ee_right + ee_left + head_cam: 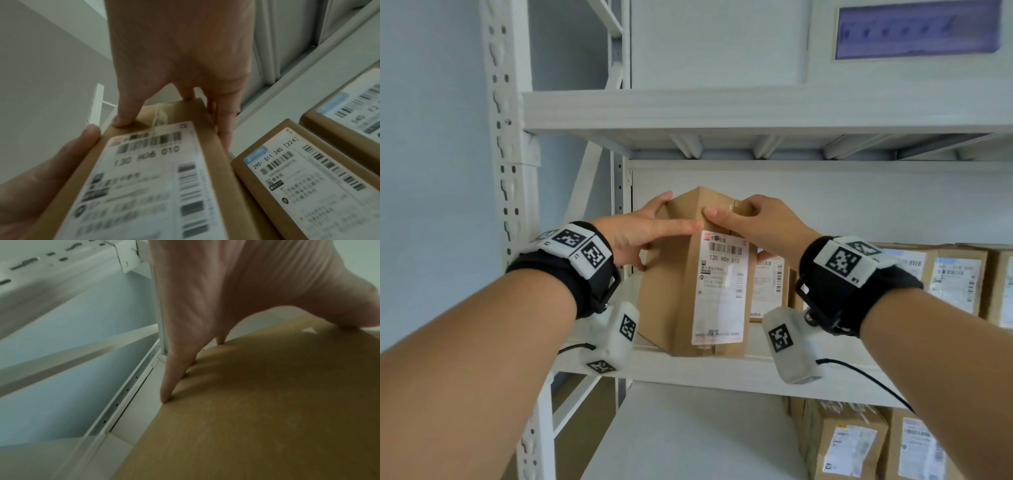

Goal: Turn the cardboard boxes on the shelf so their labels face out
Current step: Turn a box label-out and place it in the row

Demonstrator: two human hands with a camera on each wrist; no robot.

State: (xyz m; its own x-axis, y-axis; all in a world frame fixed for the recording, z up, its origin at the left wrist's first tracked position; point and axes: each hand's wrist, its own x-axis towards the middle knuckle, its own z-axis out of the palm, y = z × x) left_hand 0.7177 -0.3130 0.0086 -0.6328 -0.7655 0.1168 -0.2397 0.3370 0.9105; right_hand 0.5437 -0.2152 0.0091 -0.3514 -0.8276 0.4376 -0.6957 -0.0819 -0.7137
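A tall brown cardboard box (667,294) stands on the white middle shelf (705,371), one vertical corner turned toward me. Its white shipping label (720,291) lies on the face right of that corner and reads 130 H06 010 in the right wrist view (144,178). My left hand (633,233) holds the box's upper left, thumb stretched to the corner and fingertips (165,399) pressed on the plain brown face (257,418). Gripping the top right is my right hand (756,222), with its thumb on the front corner and fingers over the top (174,48).
A labelled box (298,178) stands close on the right, partly hidden behind the held one (770,277). More labelled boxes (955,277) line the shelf further right, and others (849,442) sit below. The rack's upright post (510,171) and an upper shelf beam (722,109) bound the bay.
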